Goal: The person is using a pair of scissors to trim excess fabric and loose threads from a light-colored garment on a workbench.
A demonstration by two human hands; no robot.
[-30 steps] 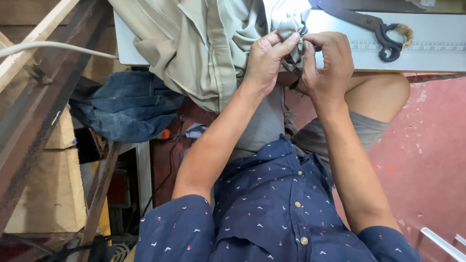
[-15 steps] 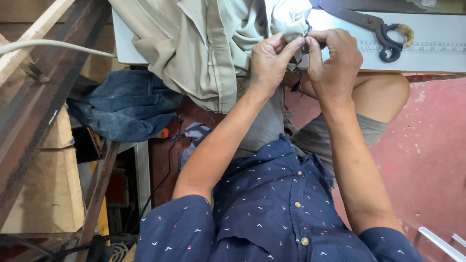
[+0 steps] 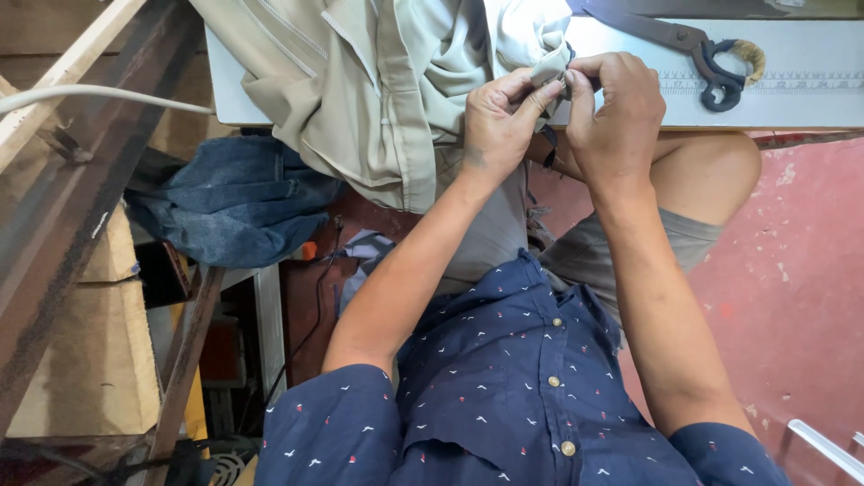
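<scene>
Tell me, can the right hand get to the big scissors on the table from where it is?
Probably yes. The scissors lie in the open on the white table, just beyond the right hand, with nothing between them. But its fingers are pinching the beige cloth with the left hand, so they'd have to let go.

The left hand (image 3: 498,121) and right hand (image 3: 614,112) have been drawn closer together, the khaki garment's (image 3: 396,81) edge now pinched between fingertips.
</scene>
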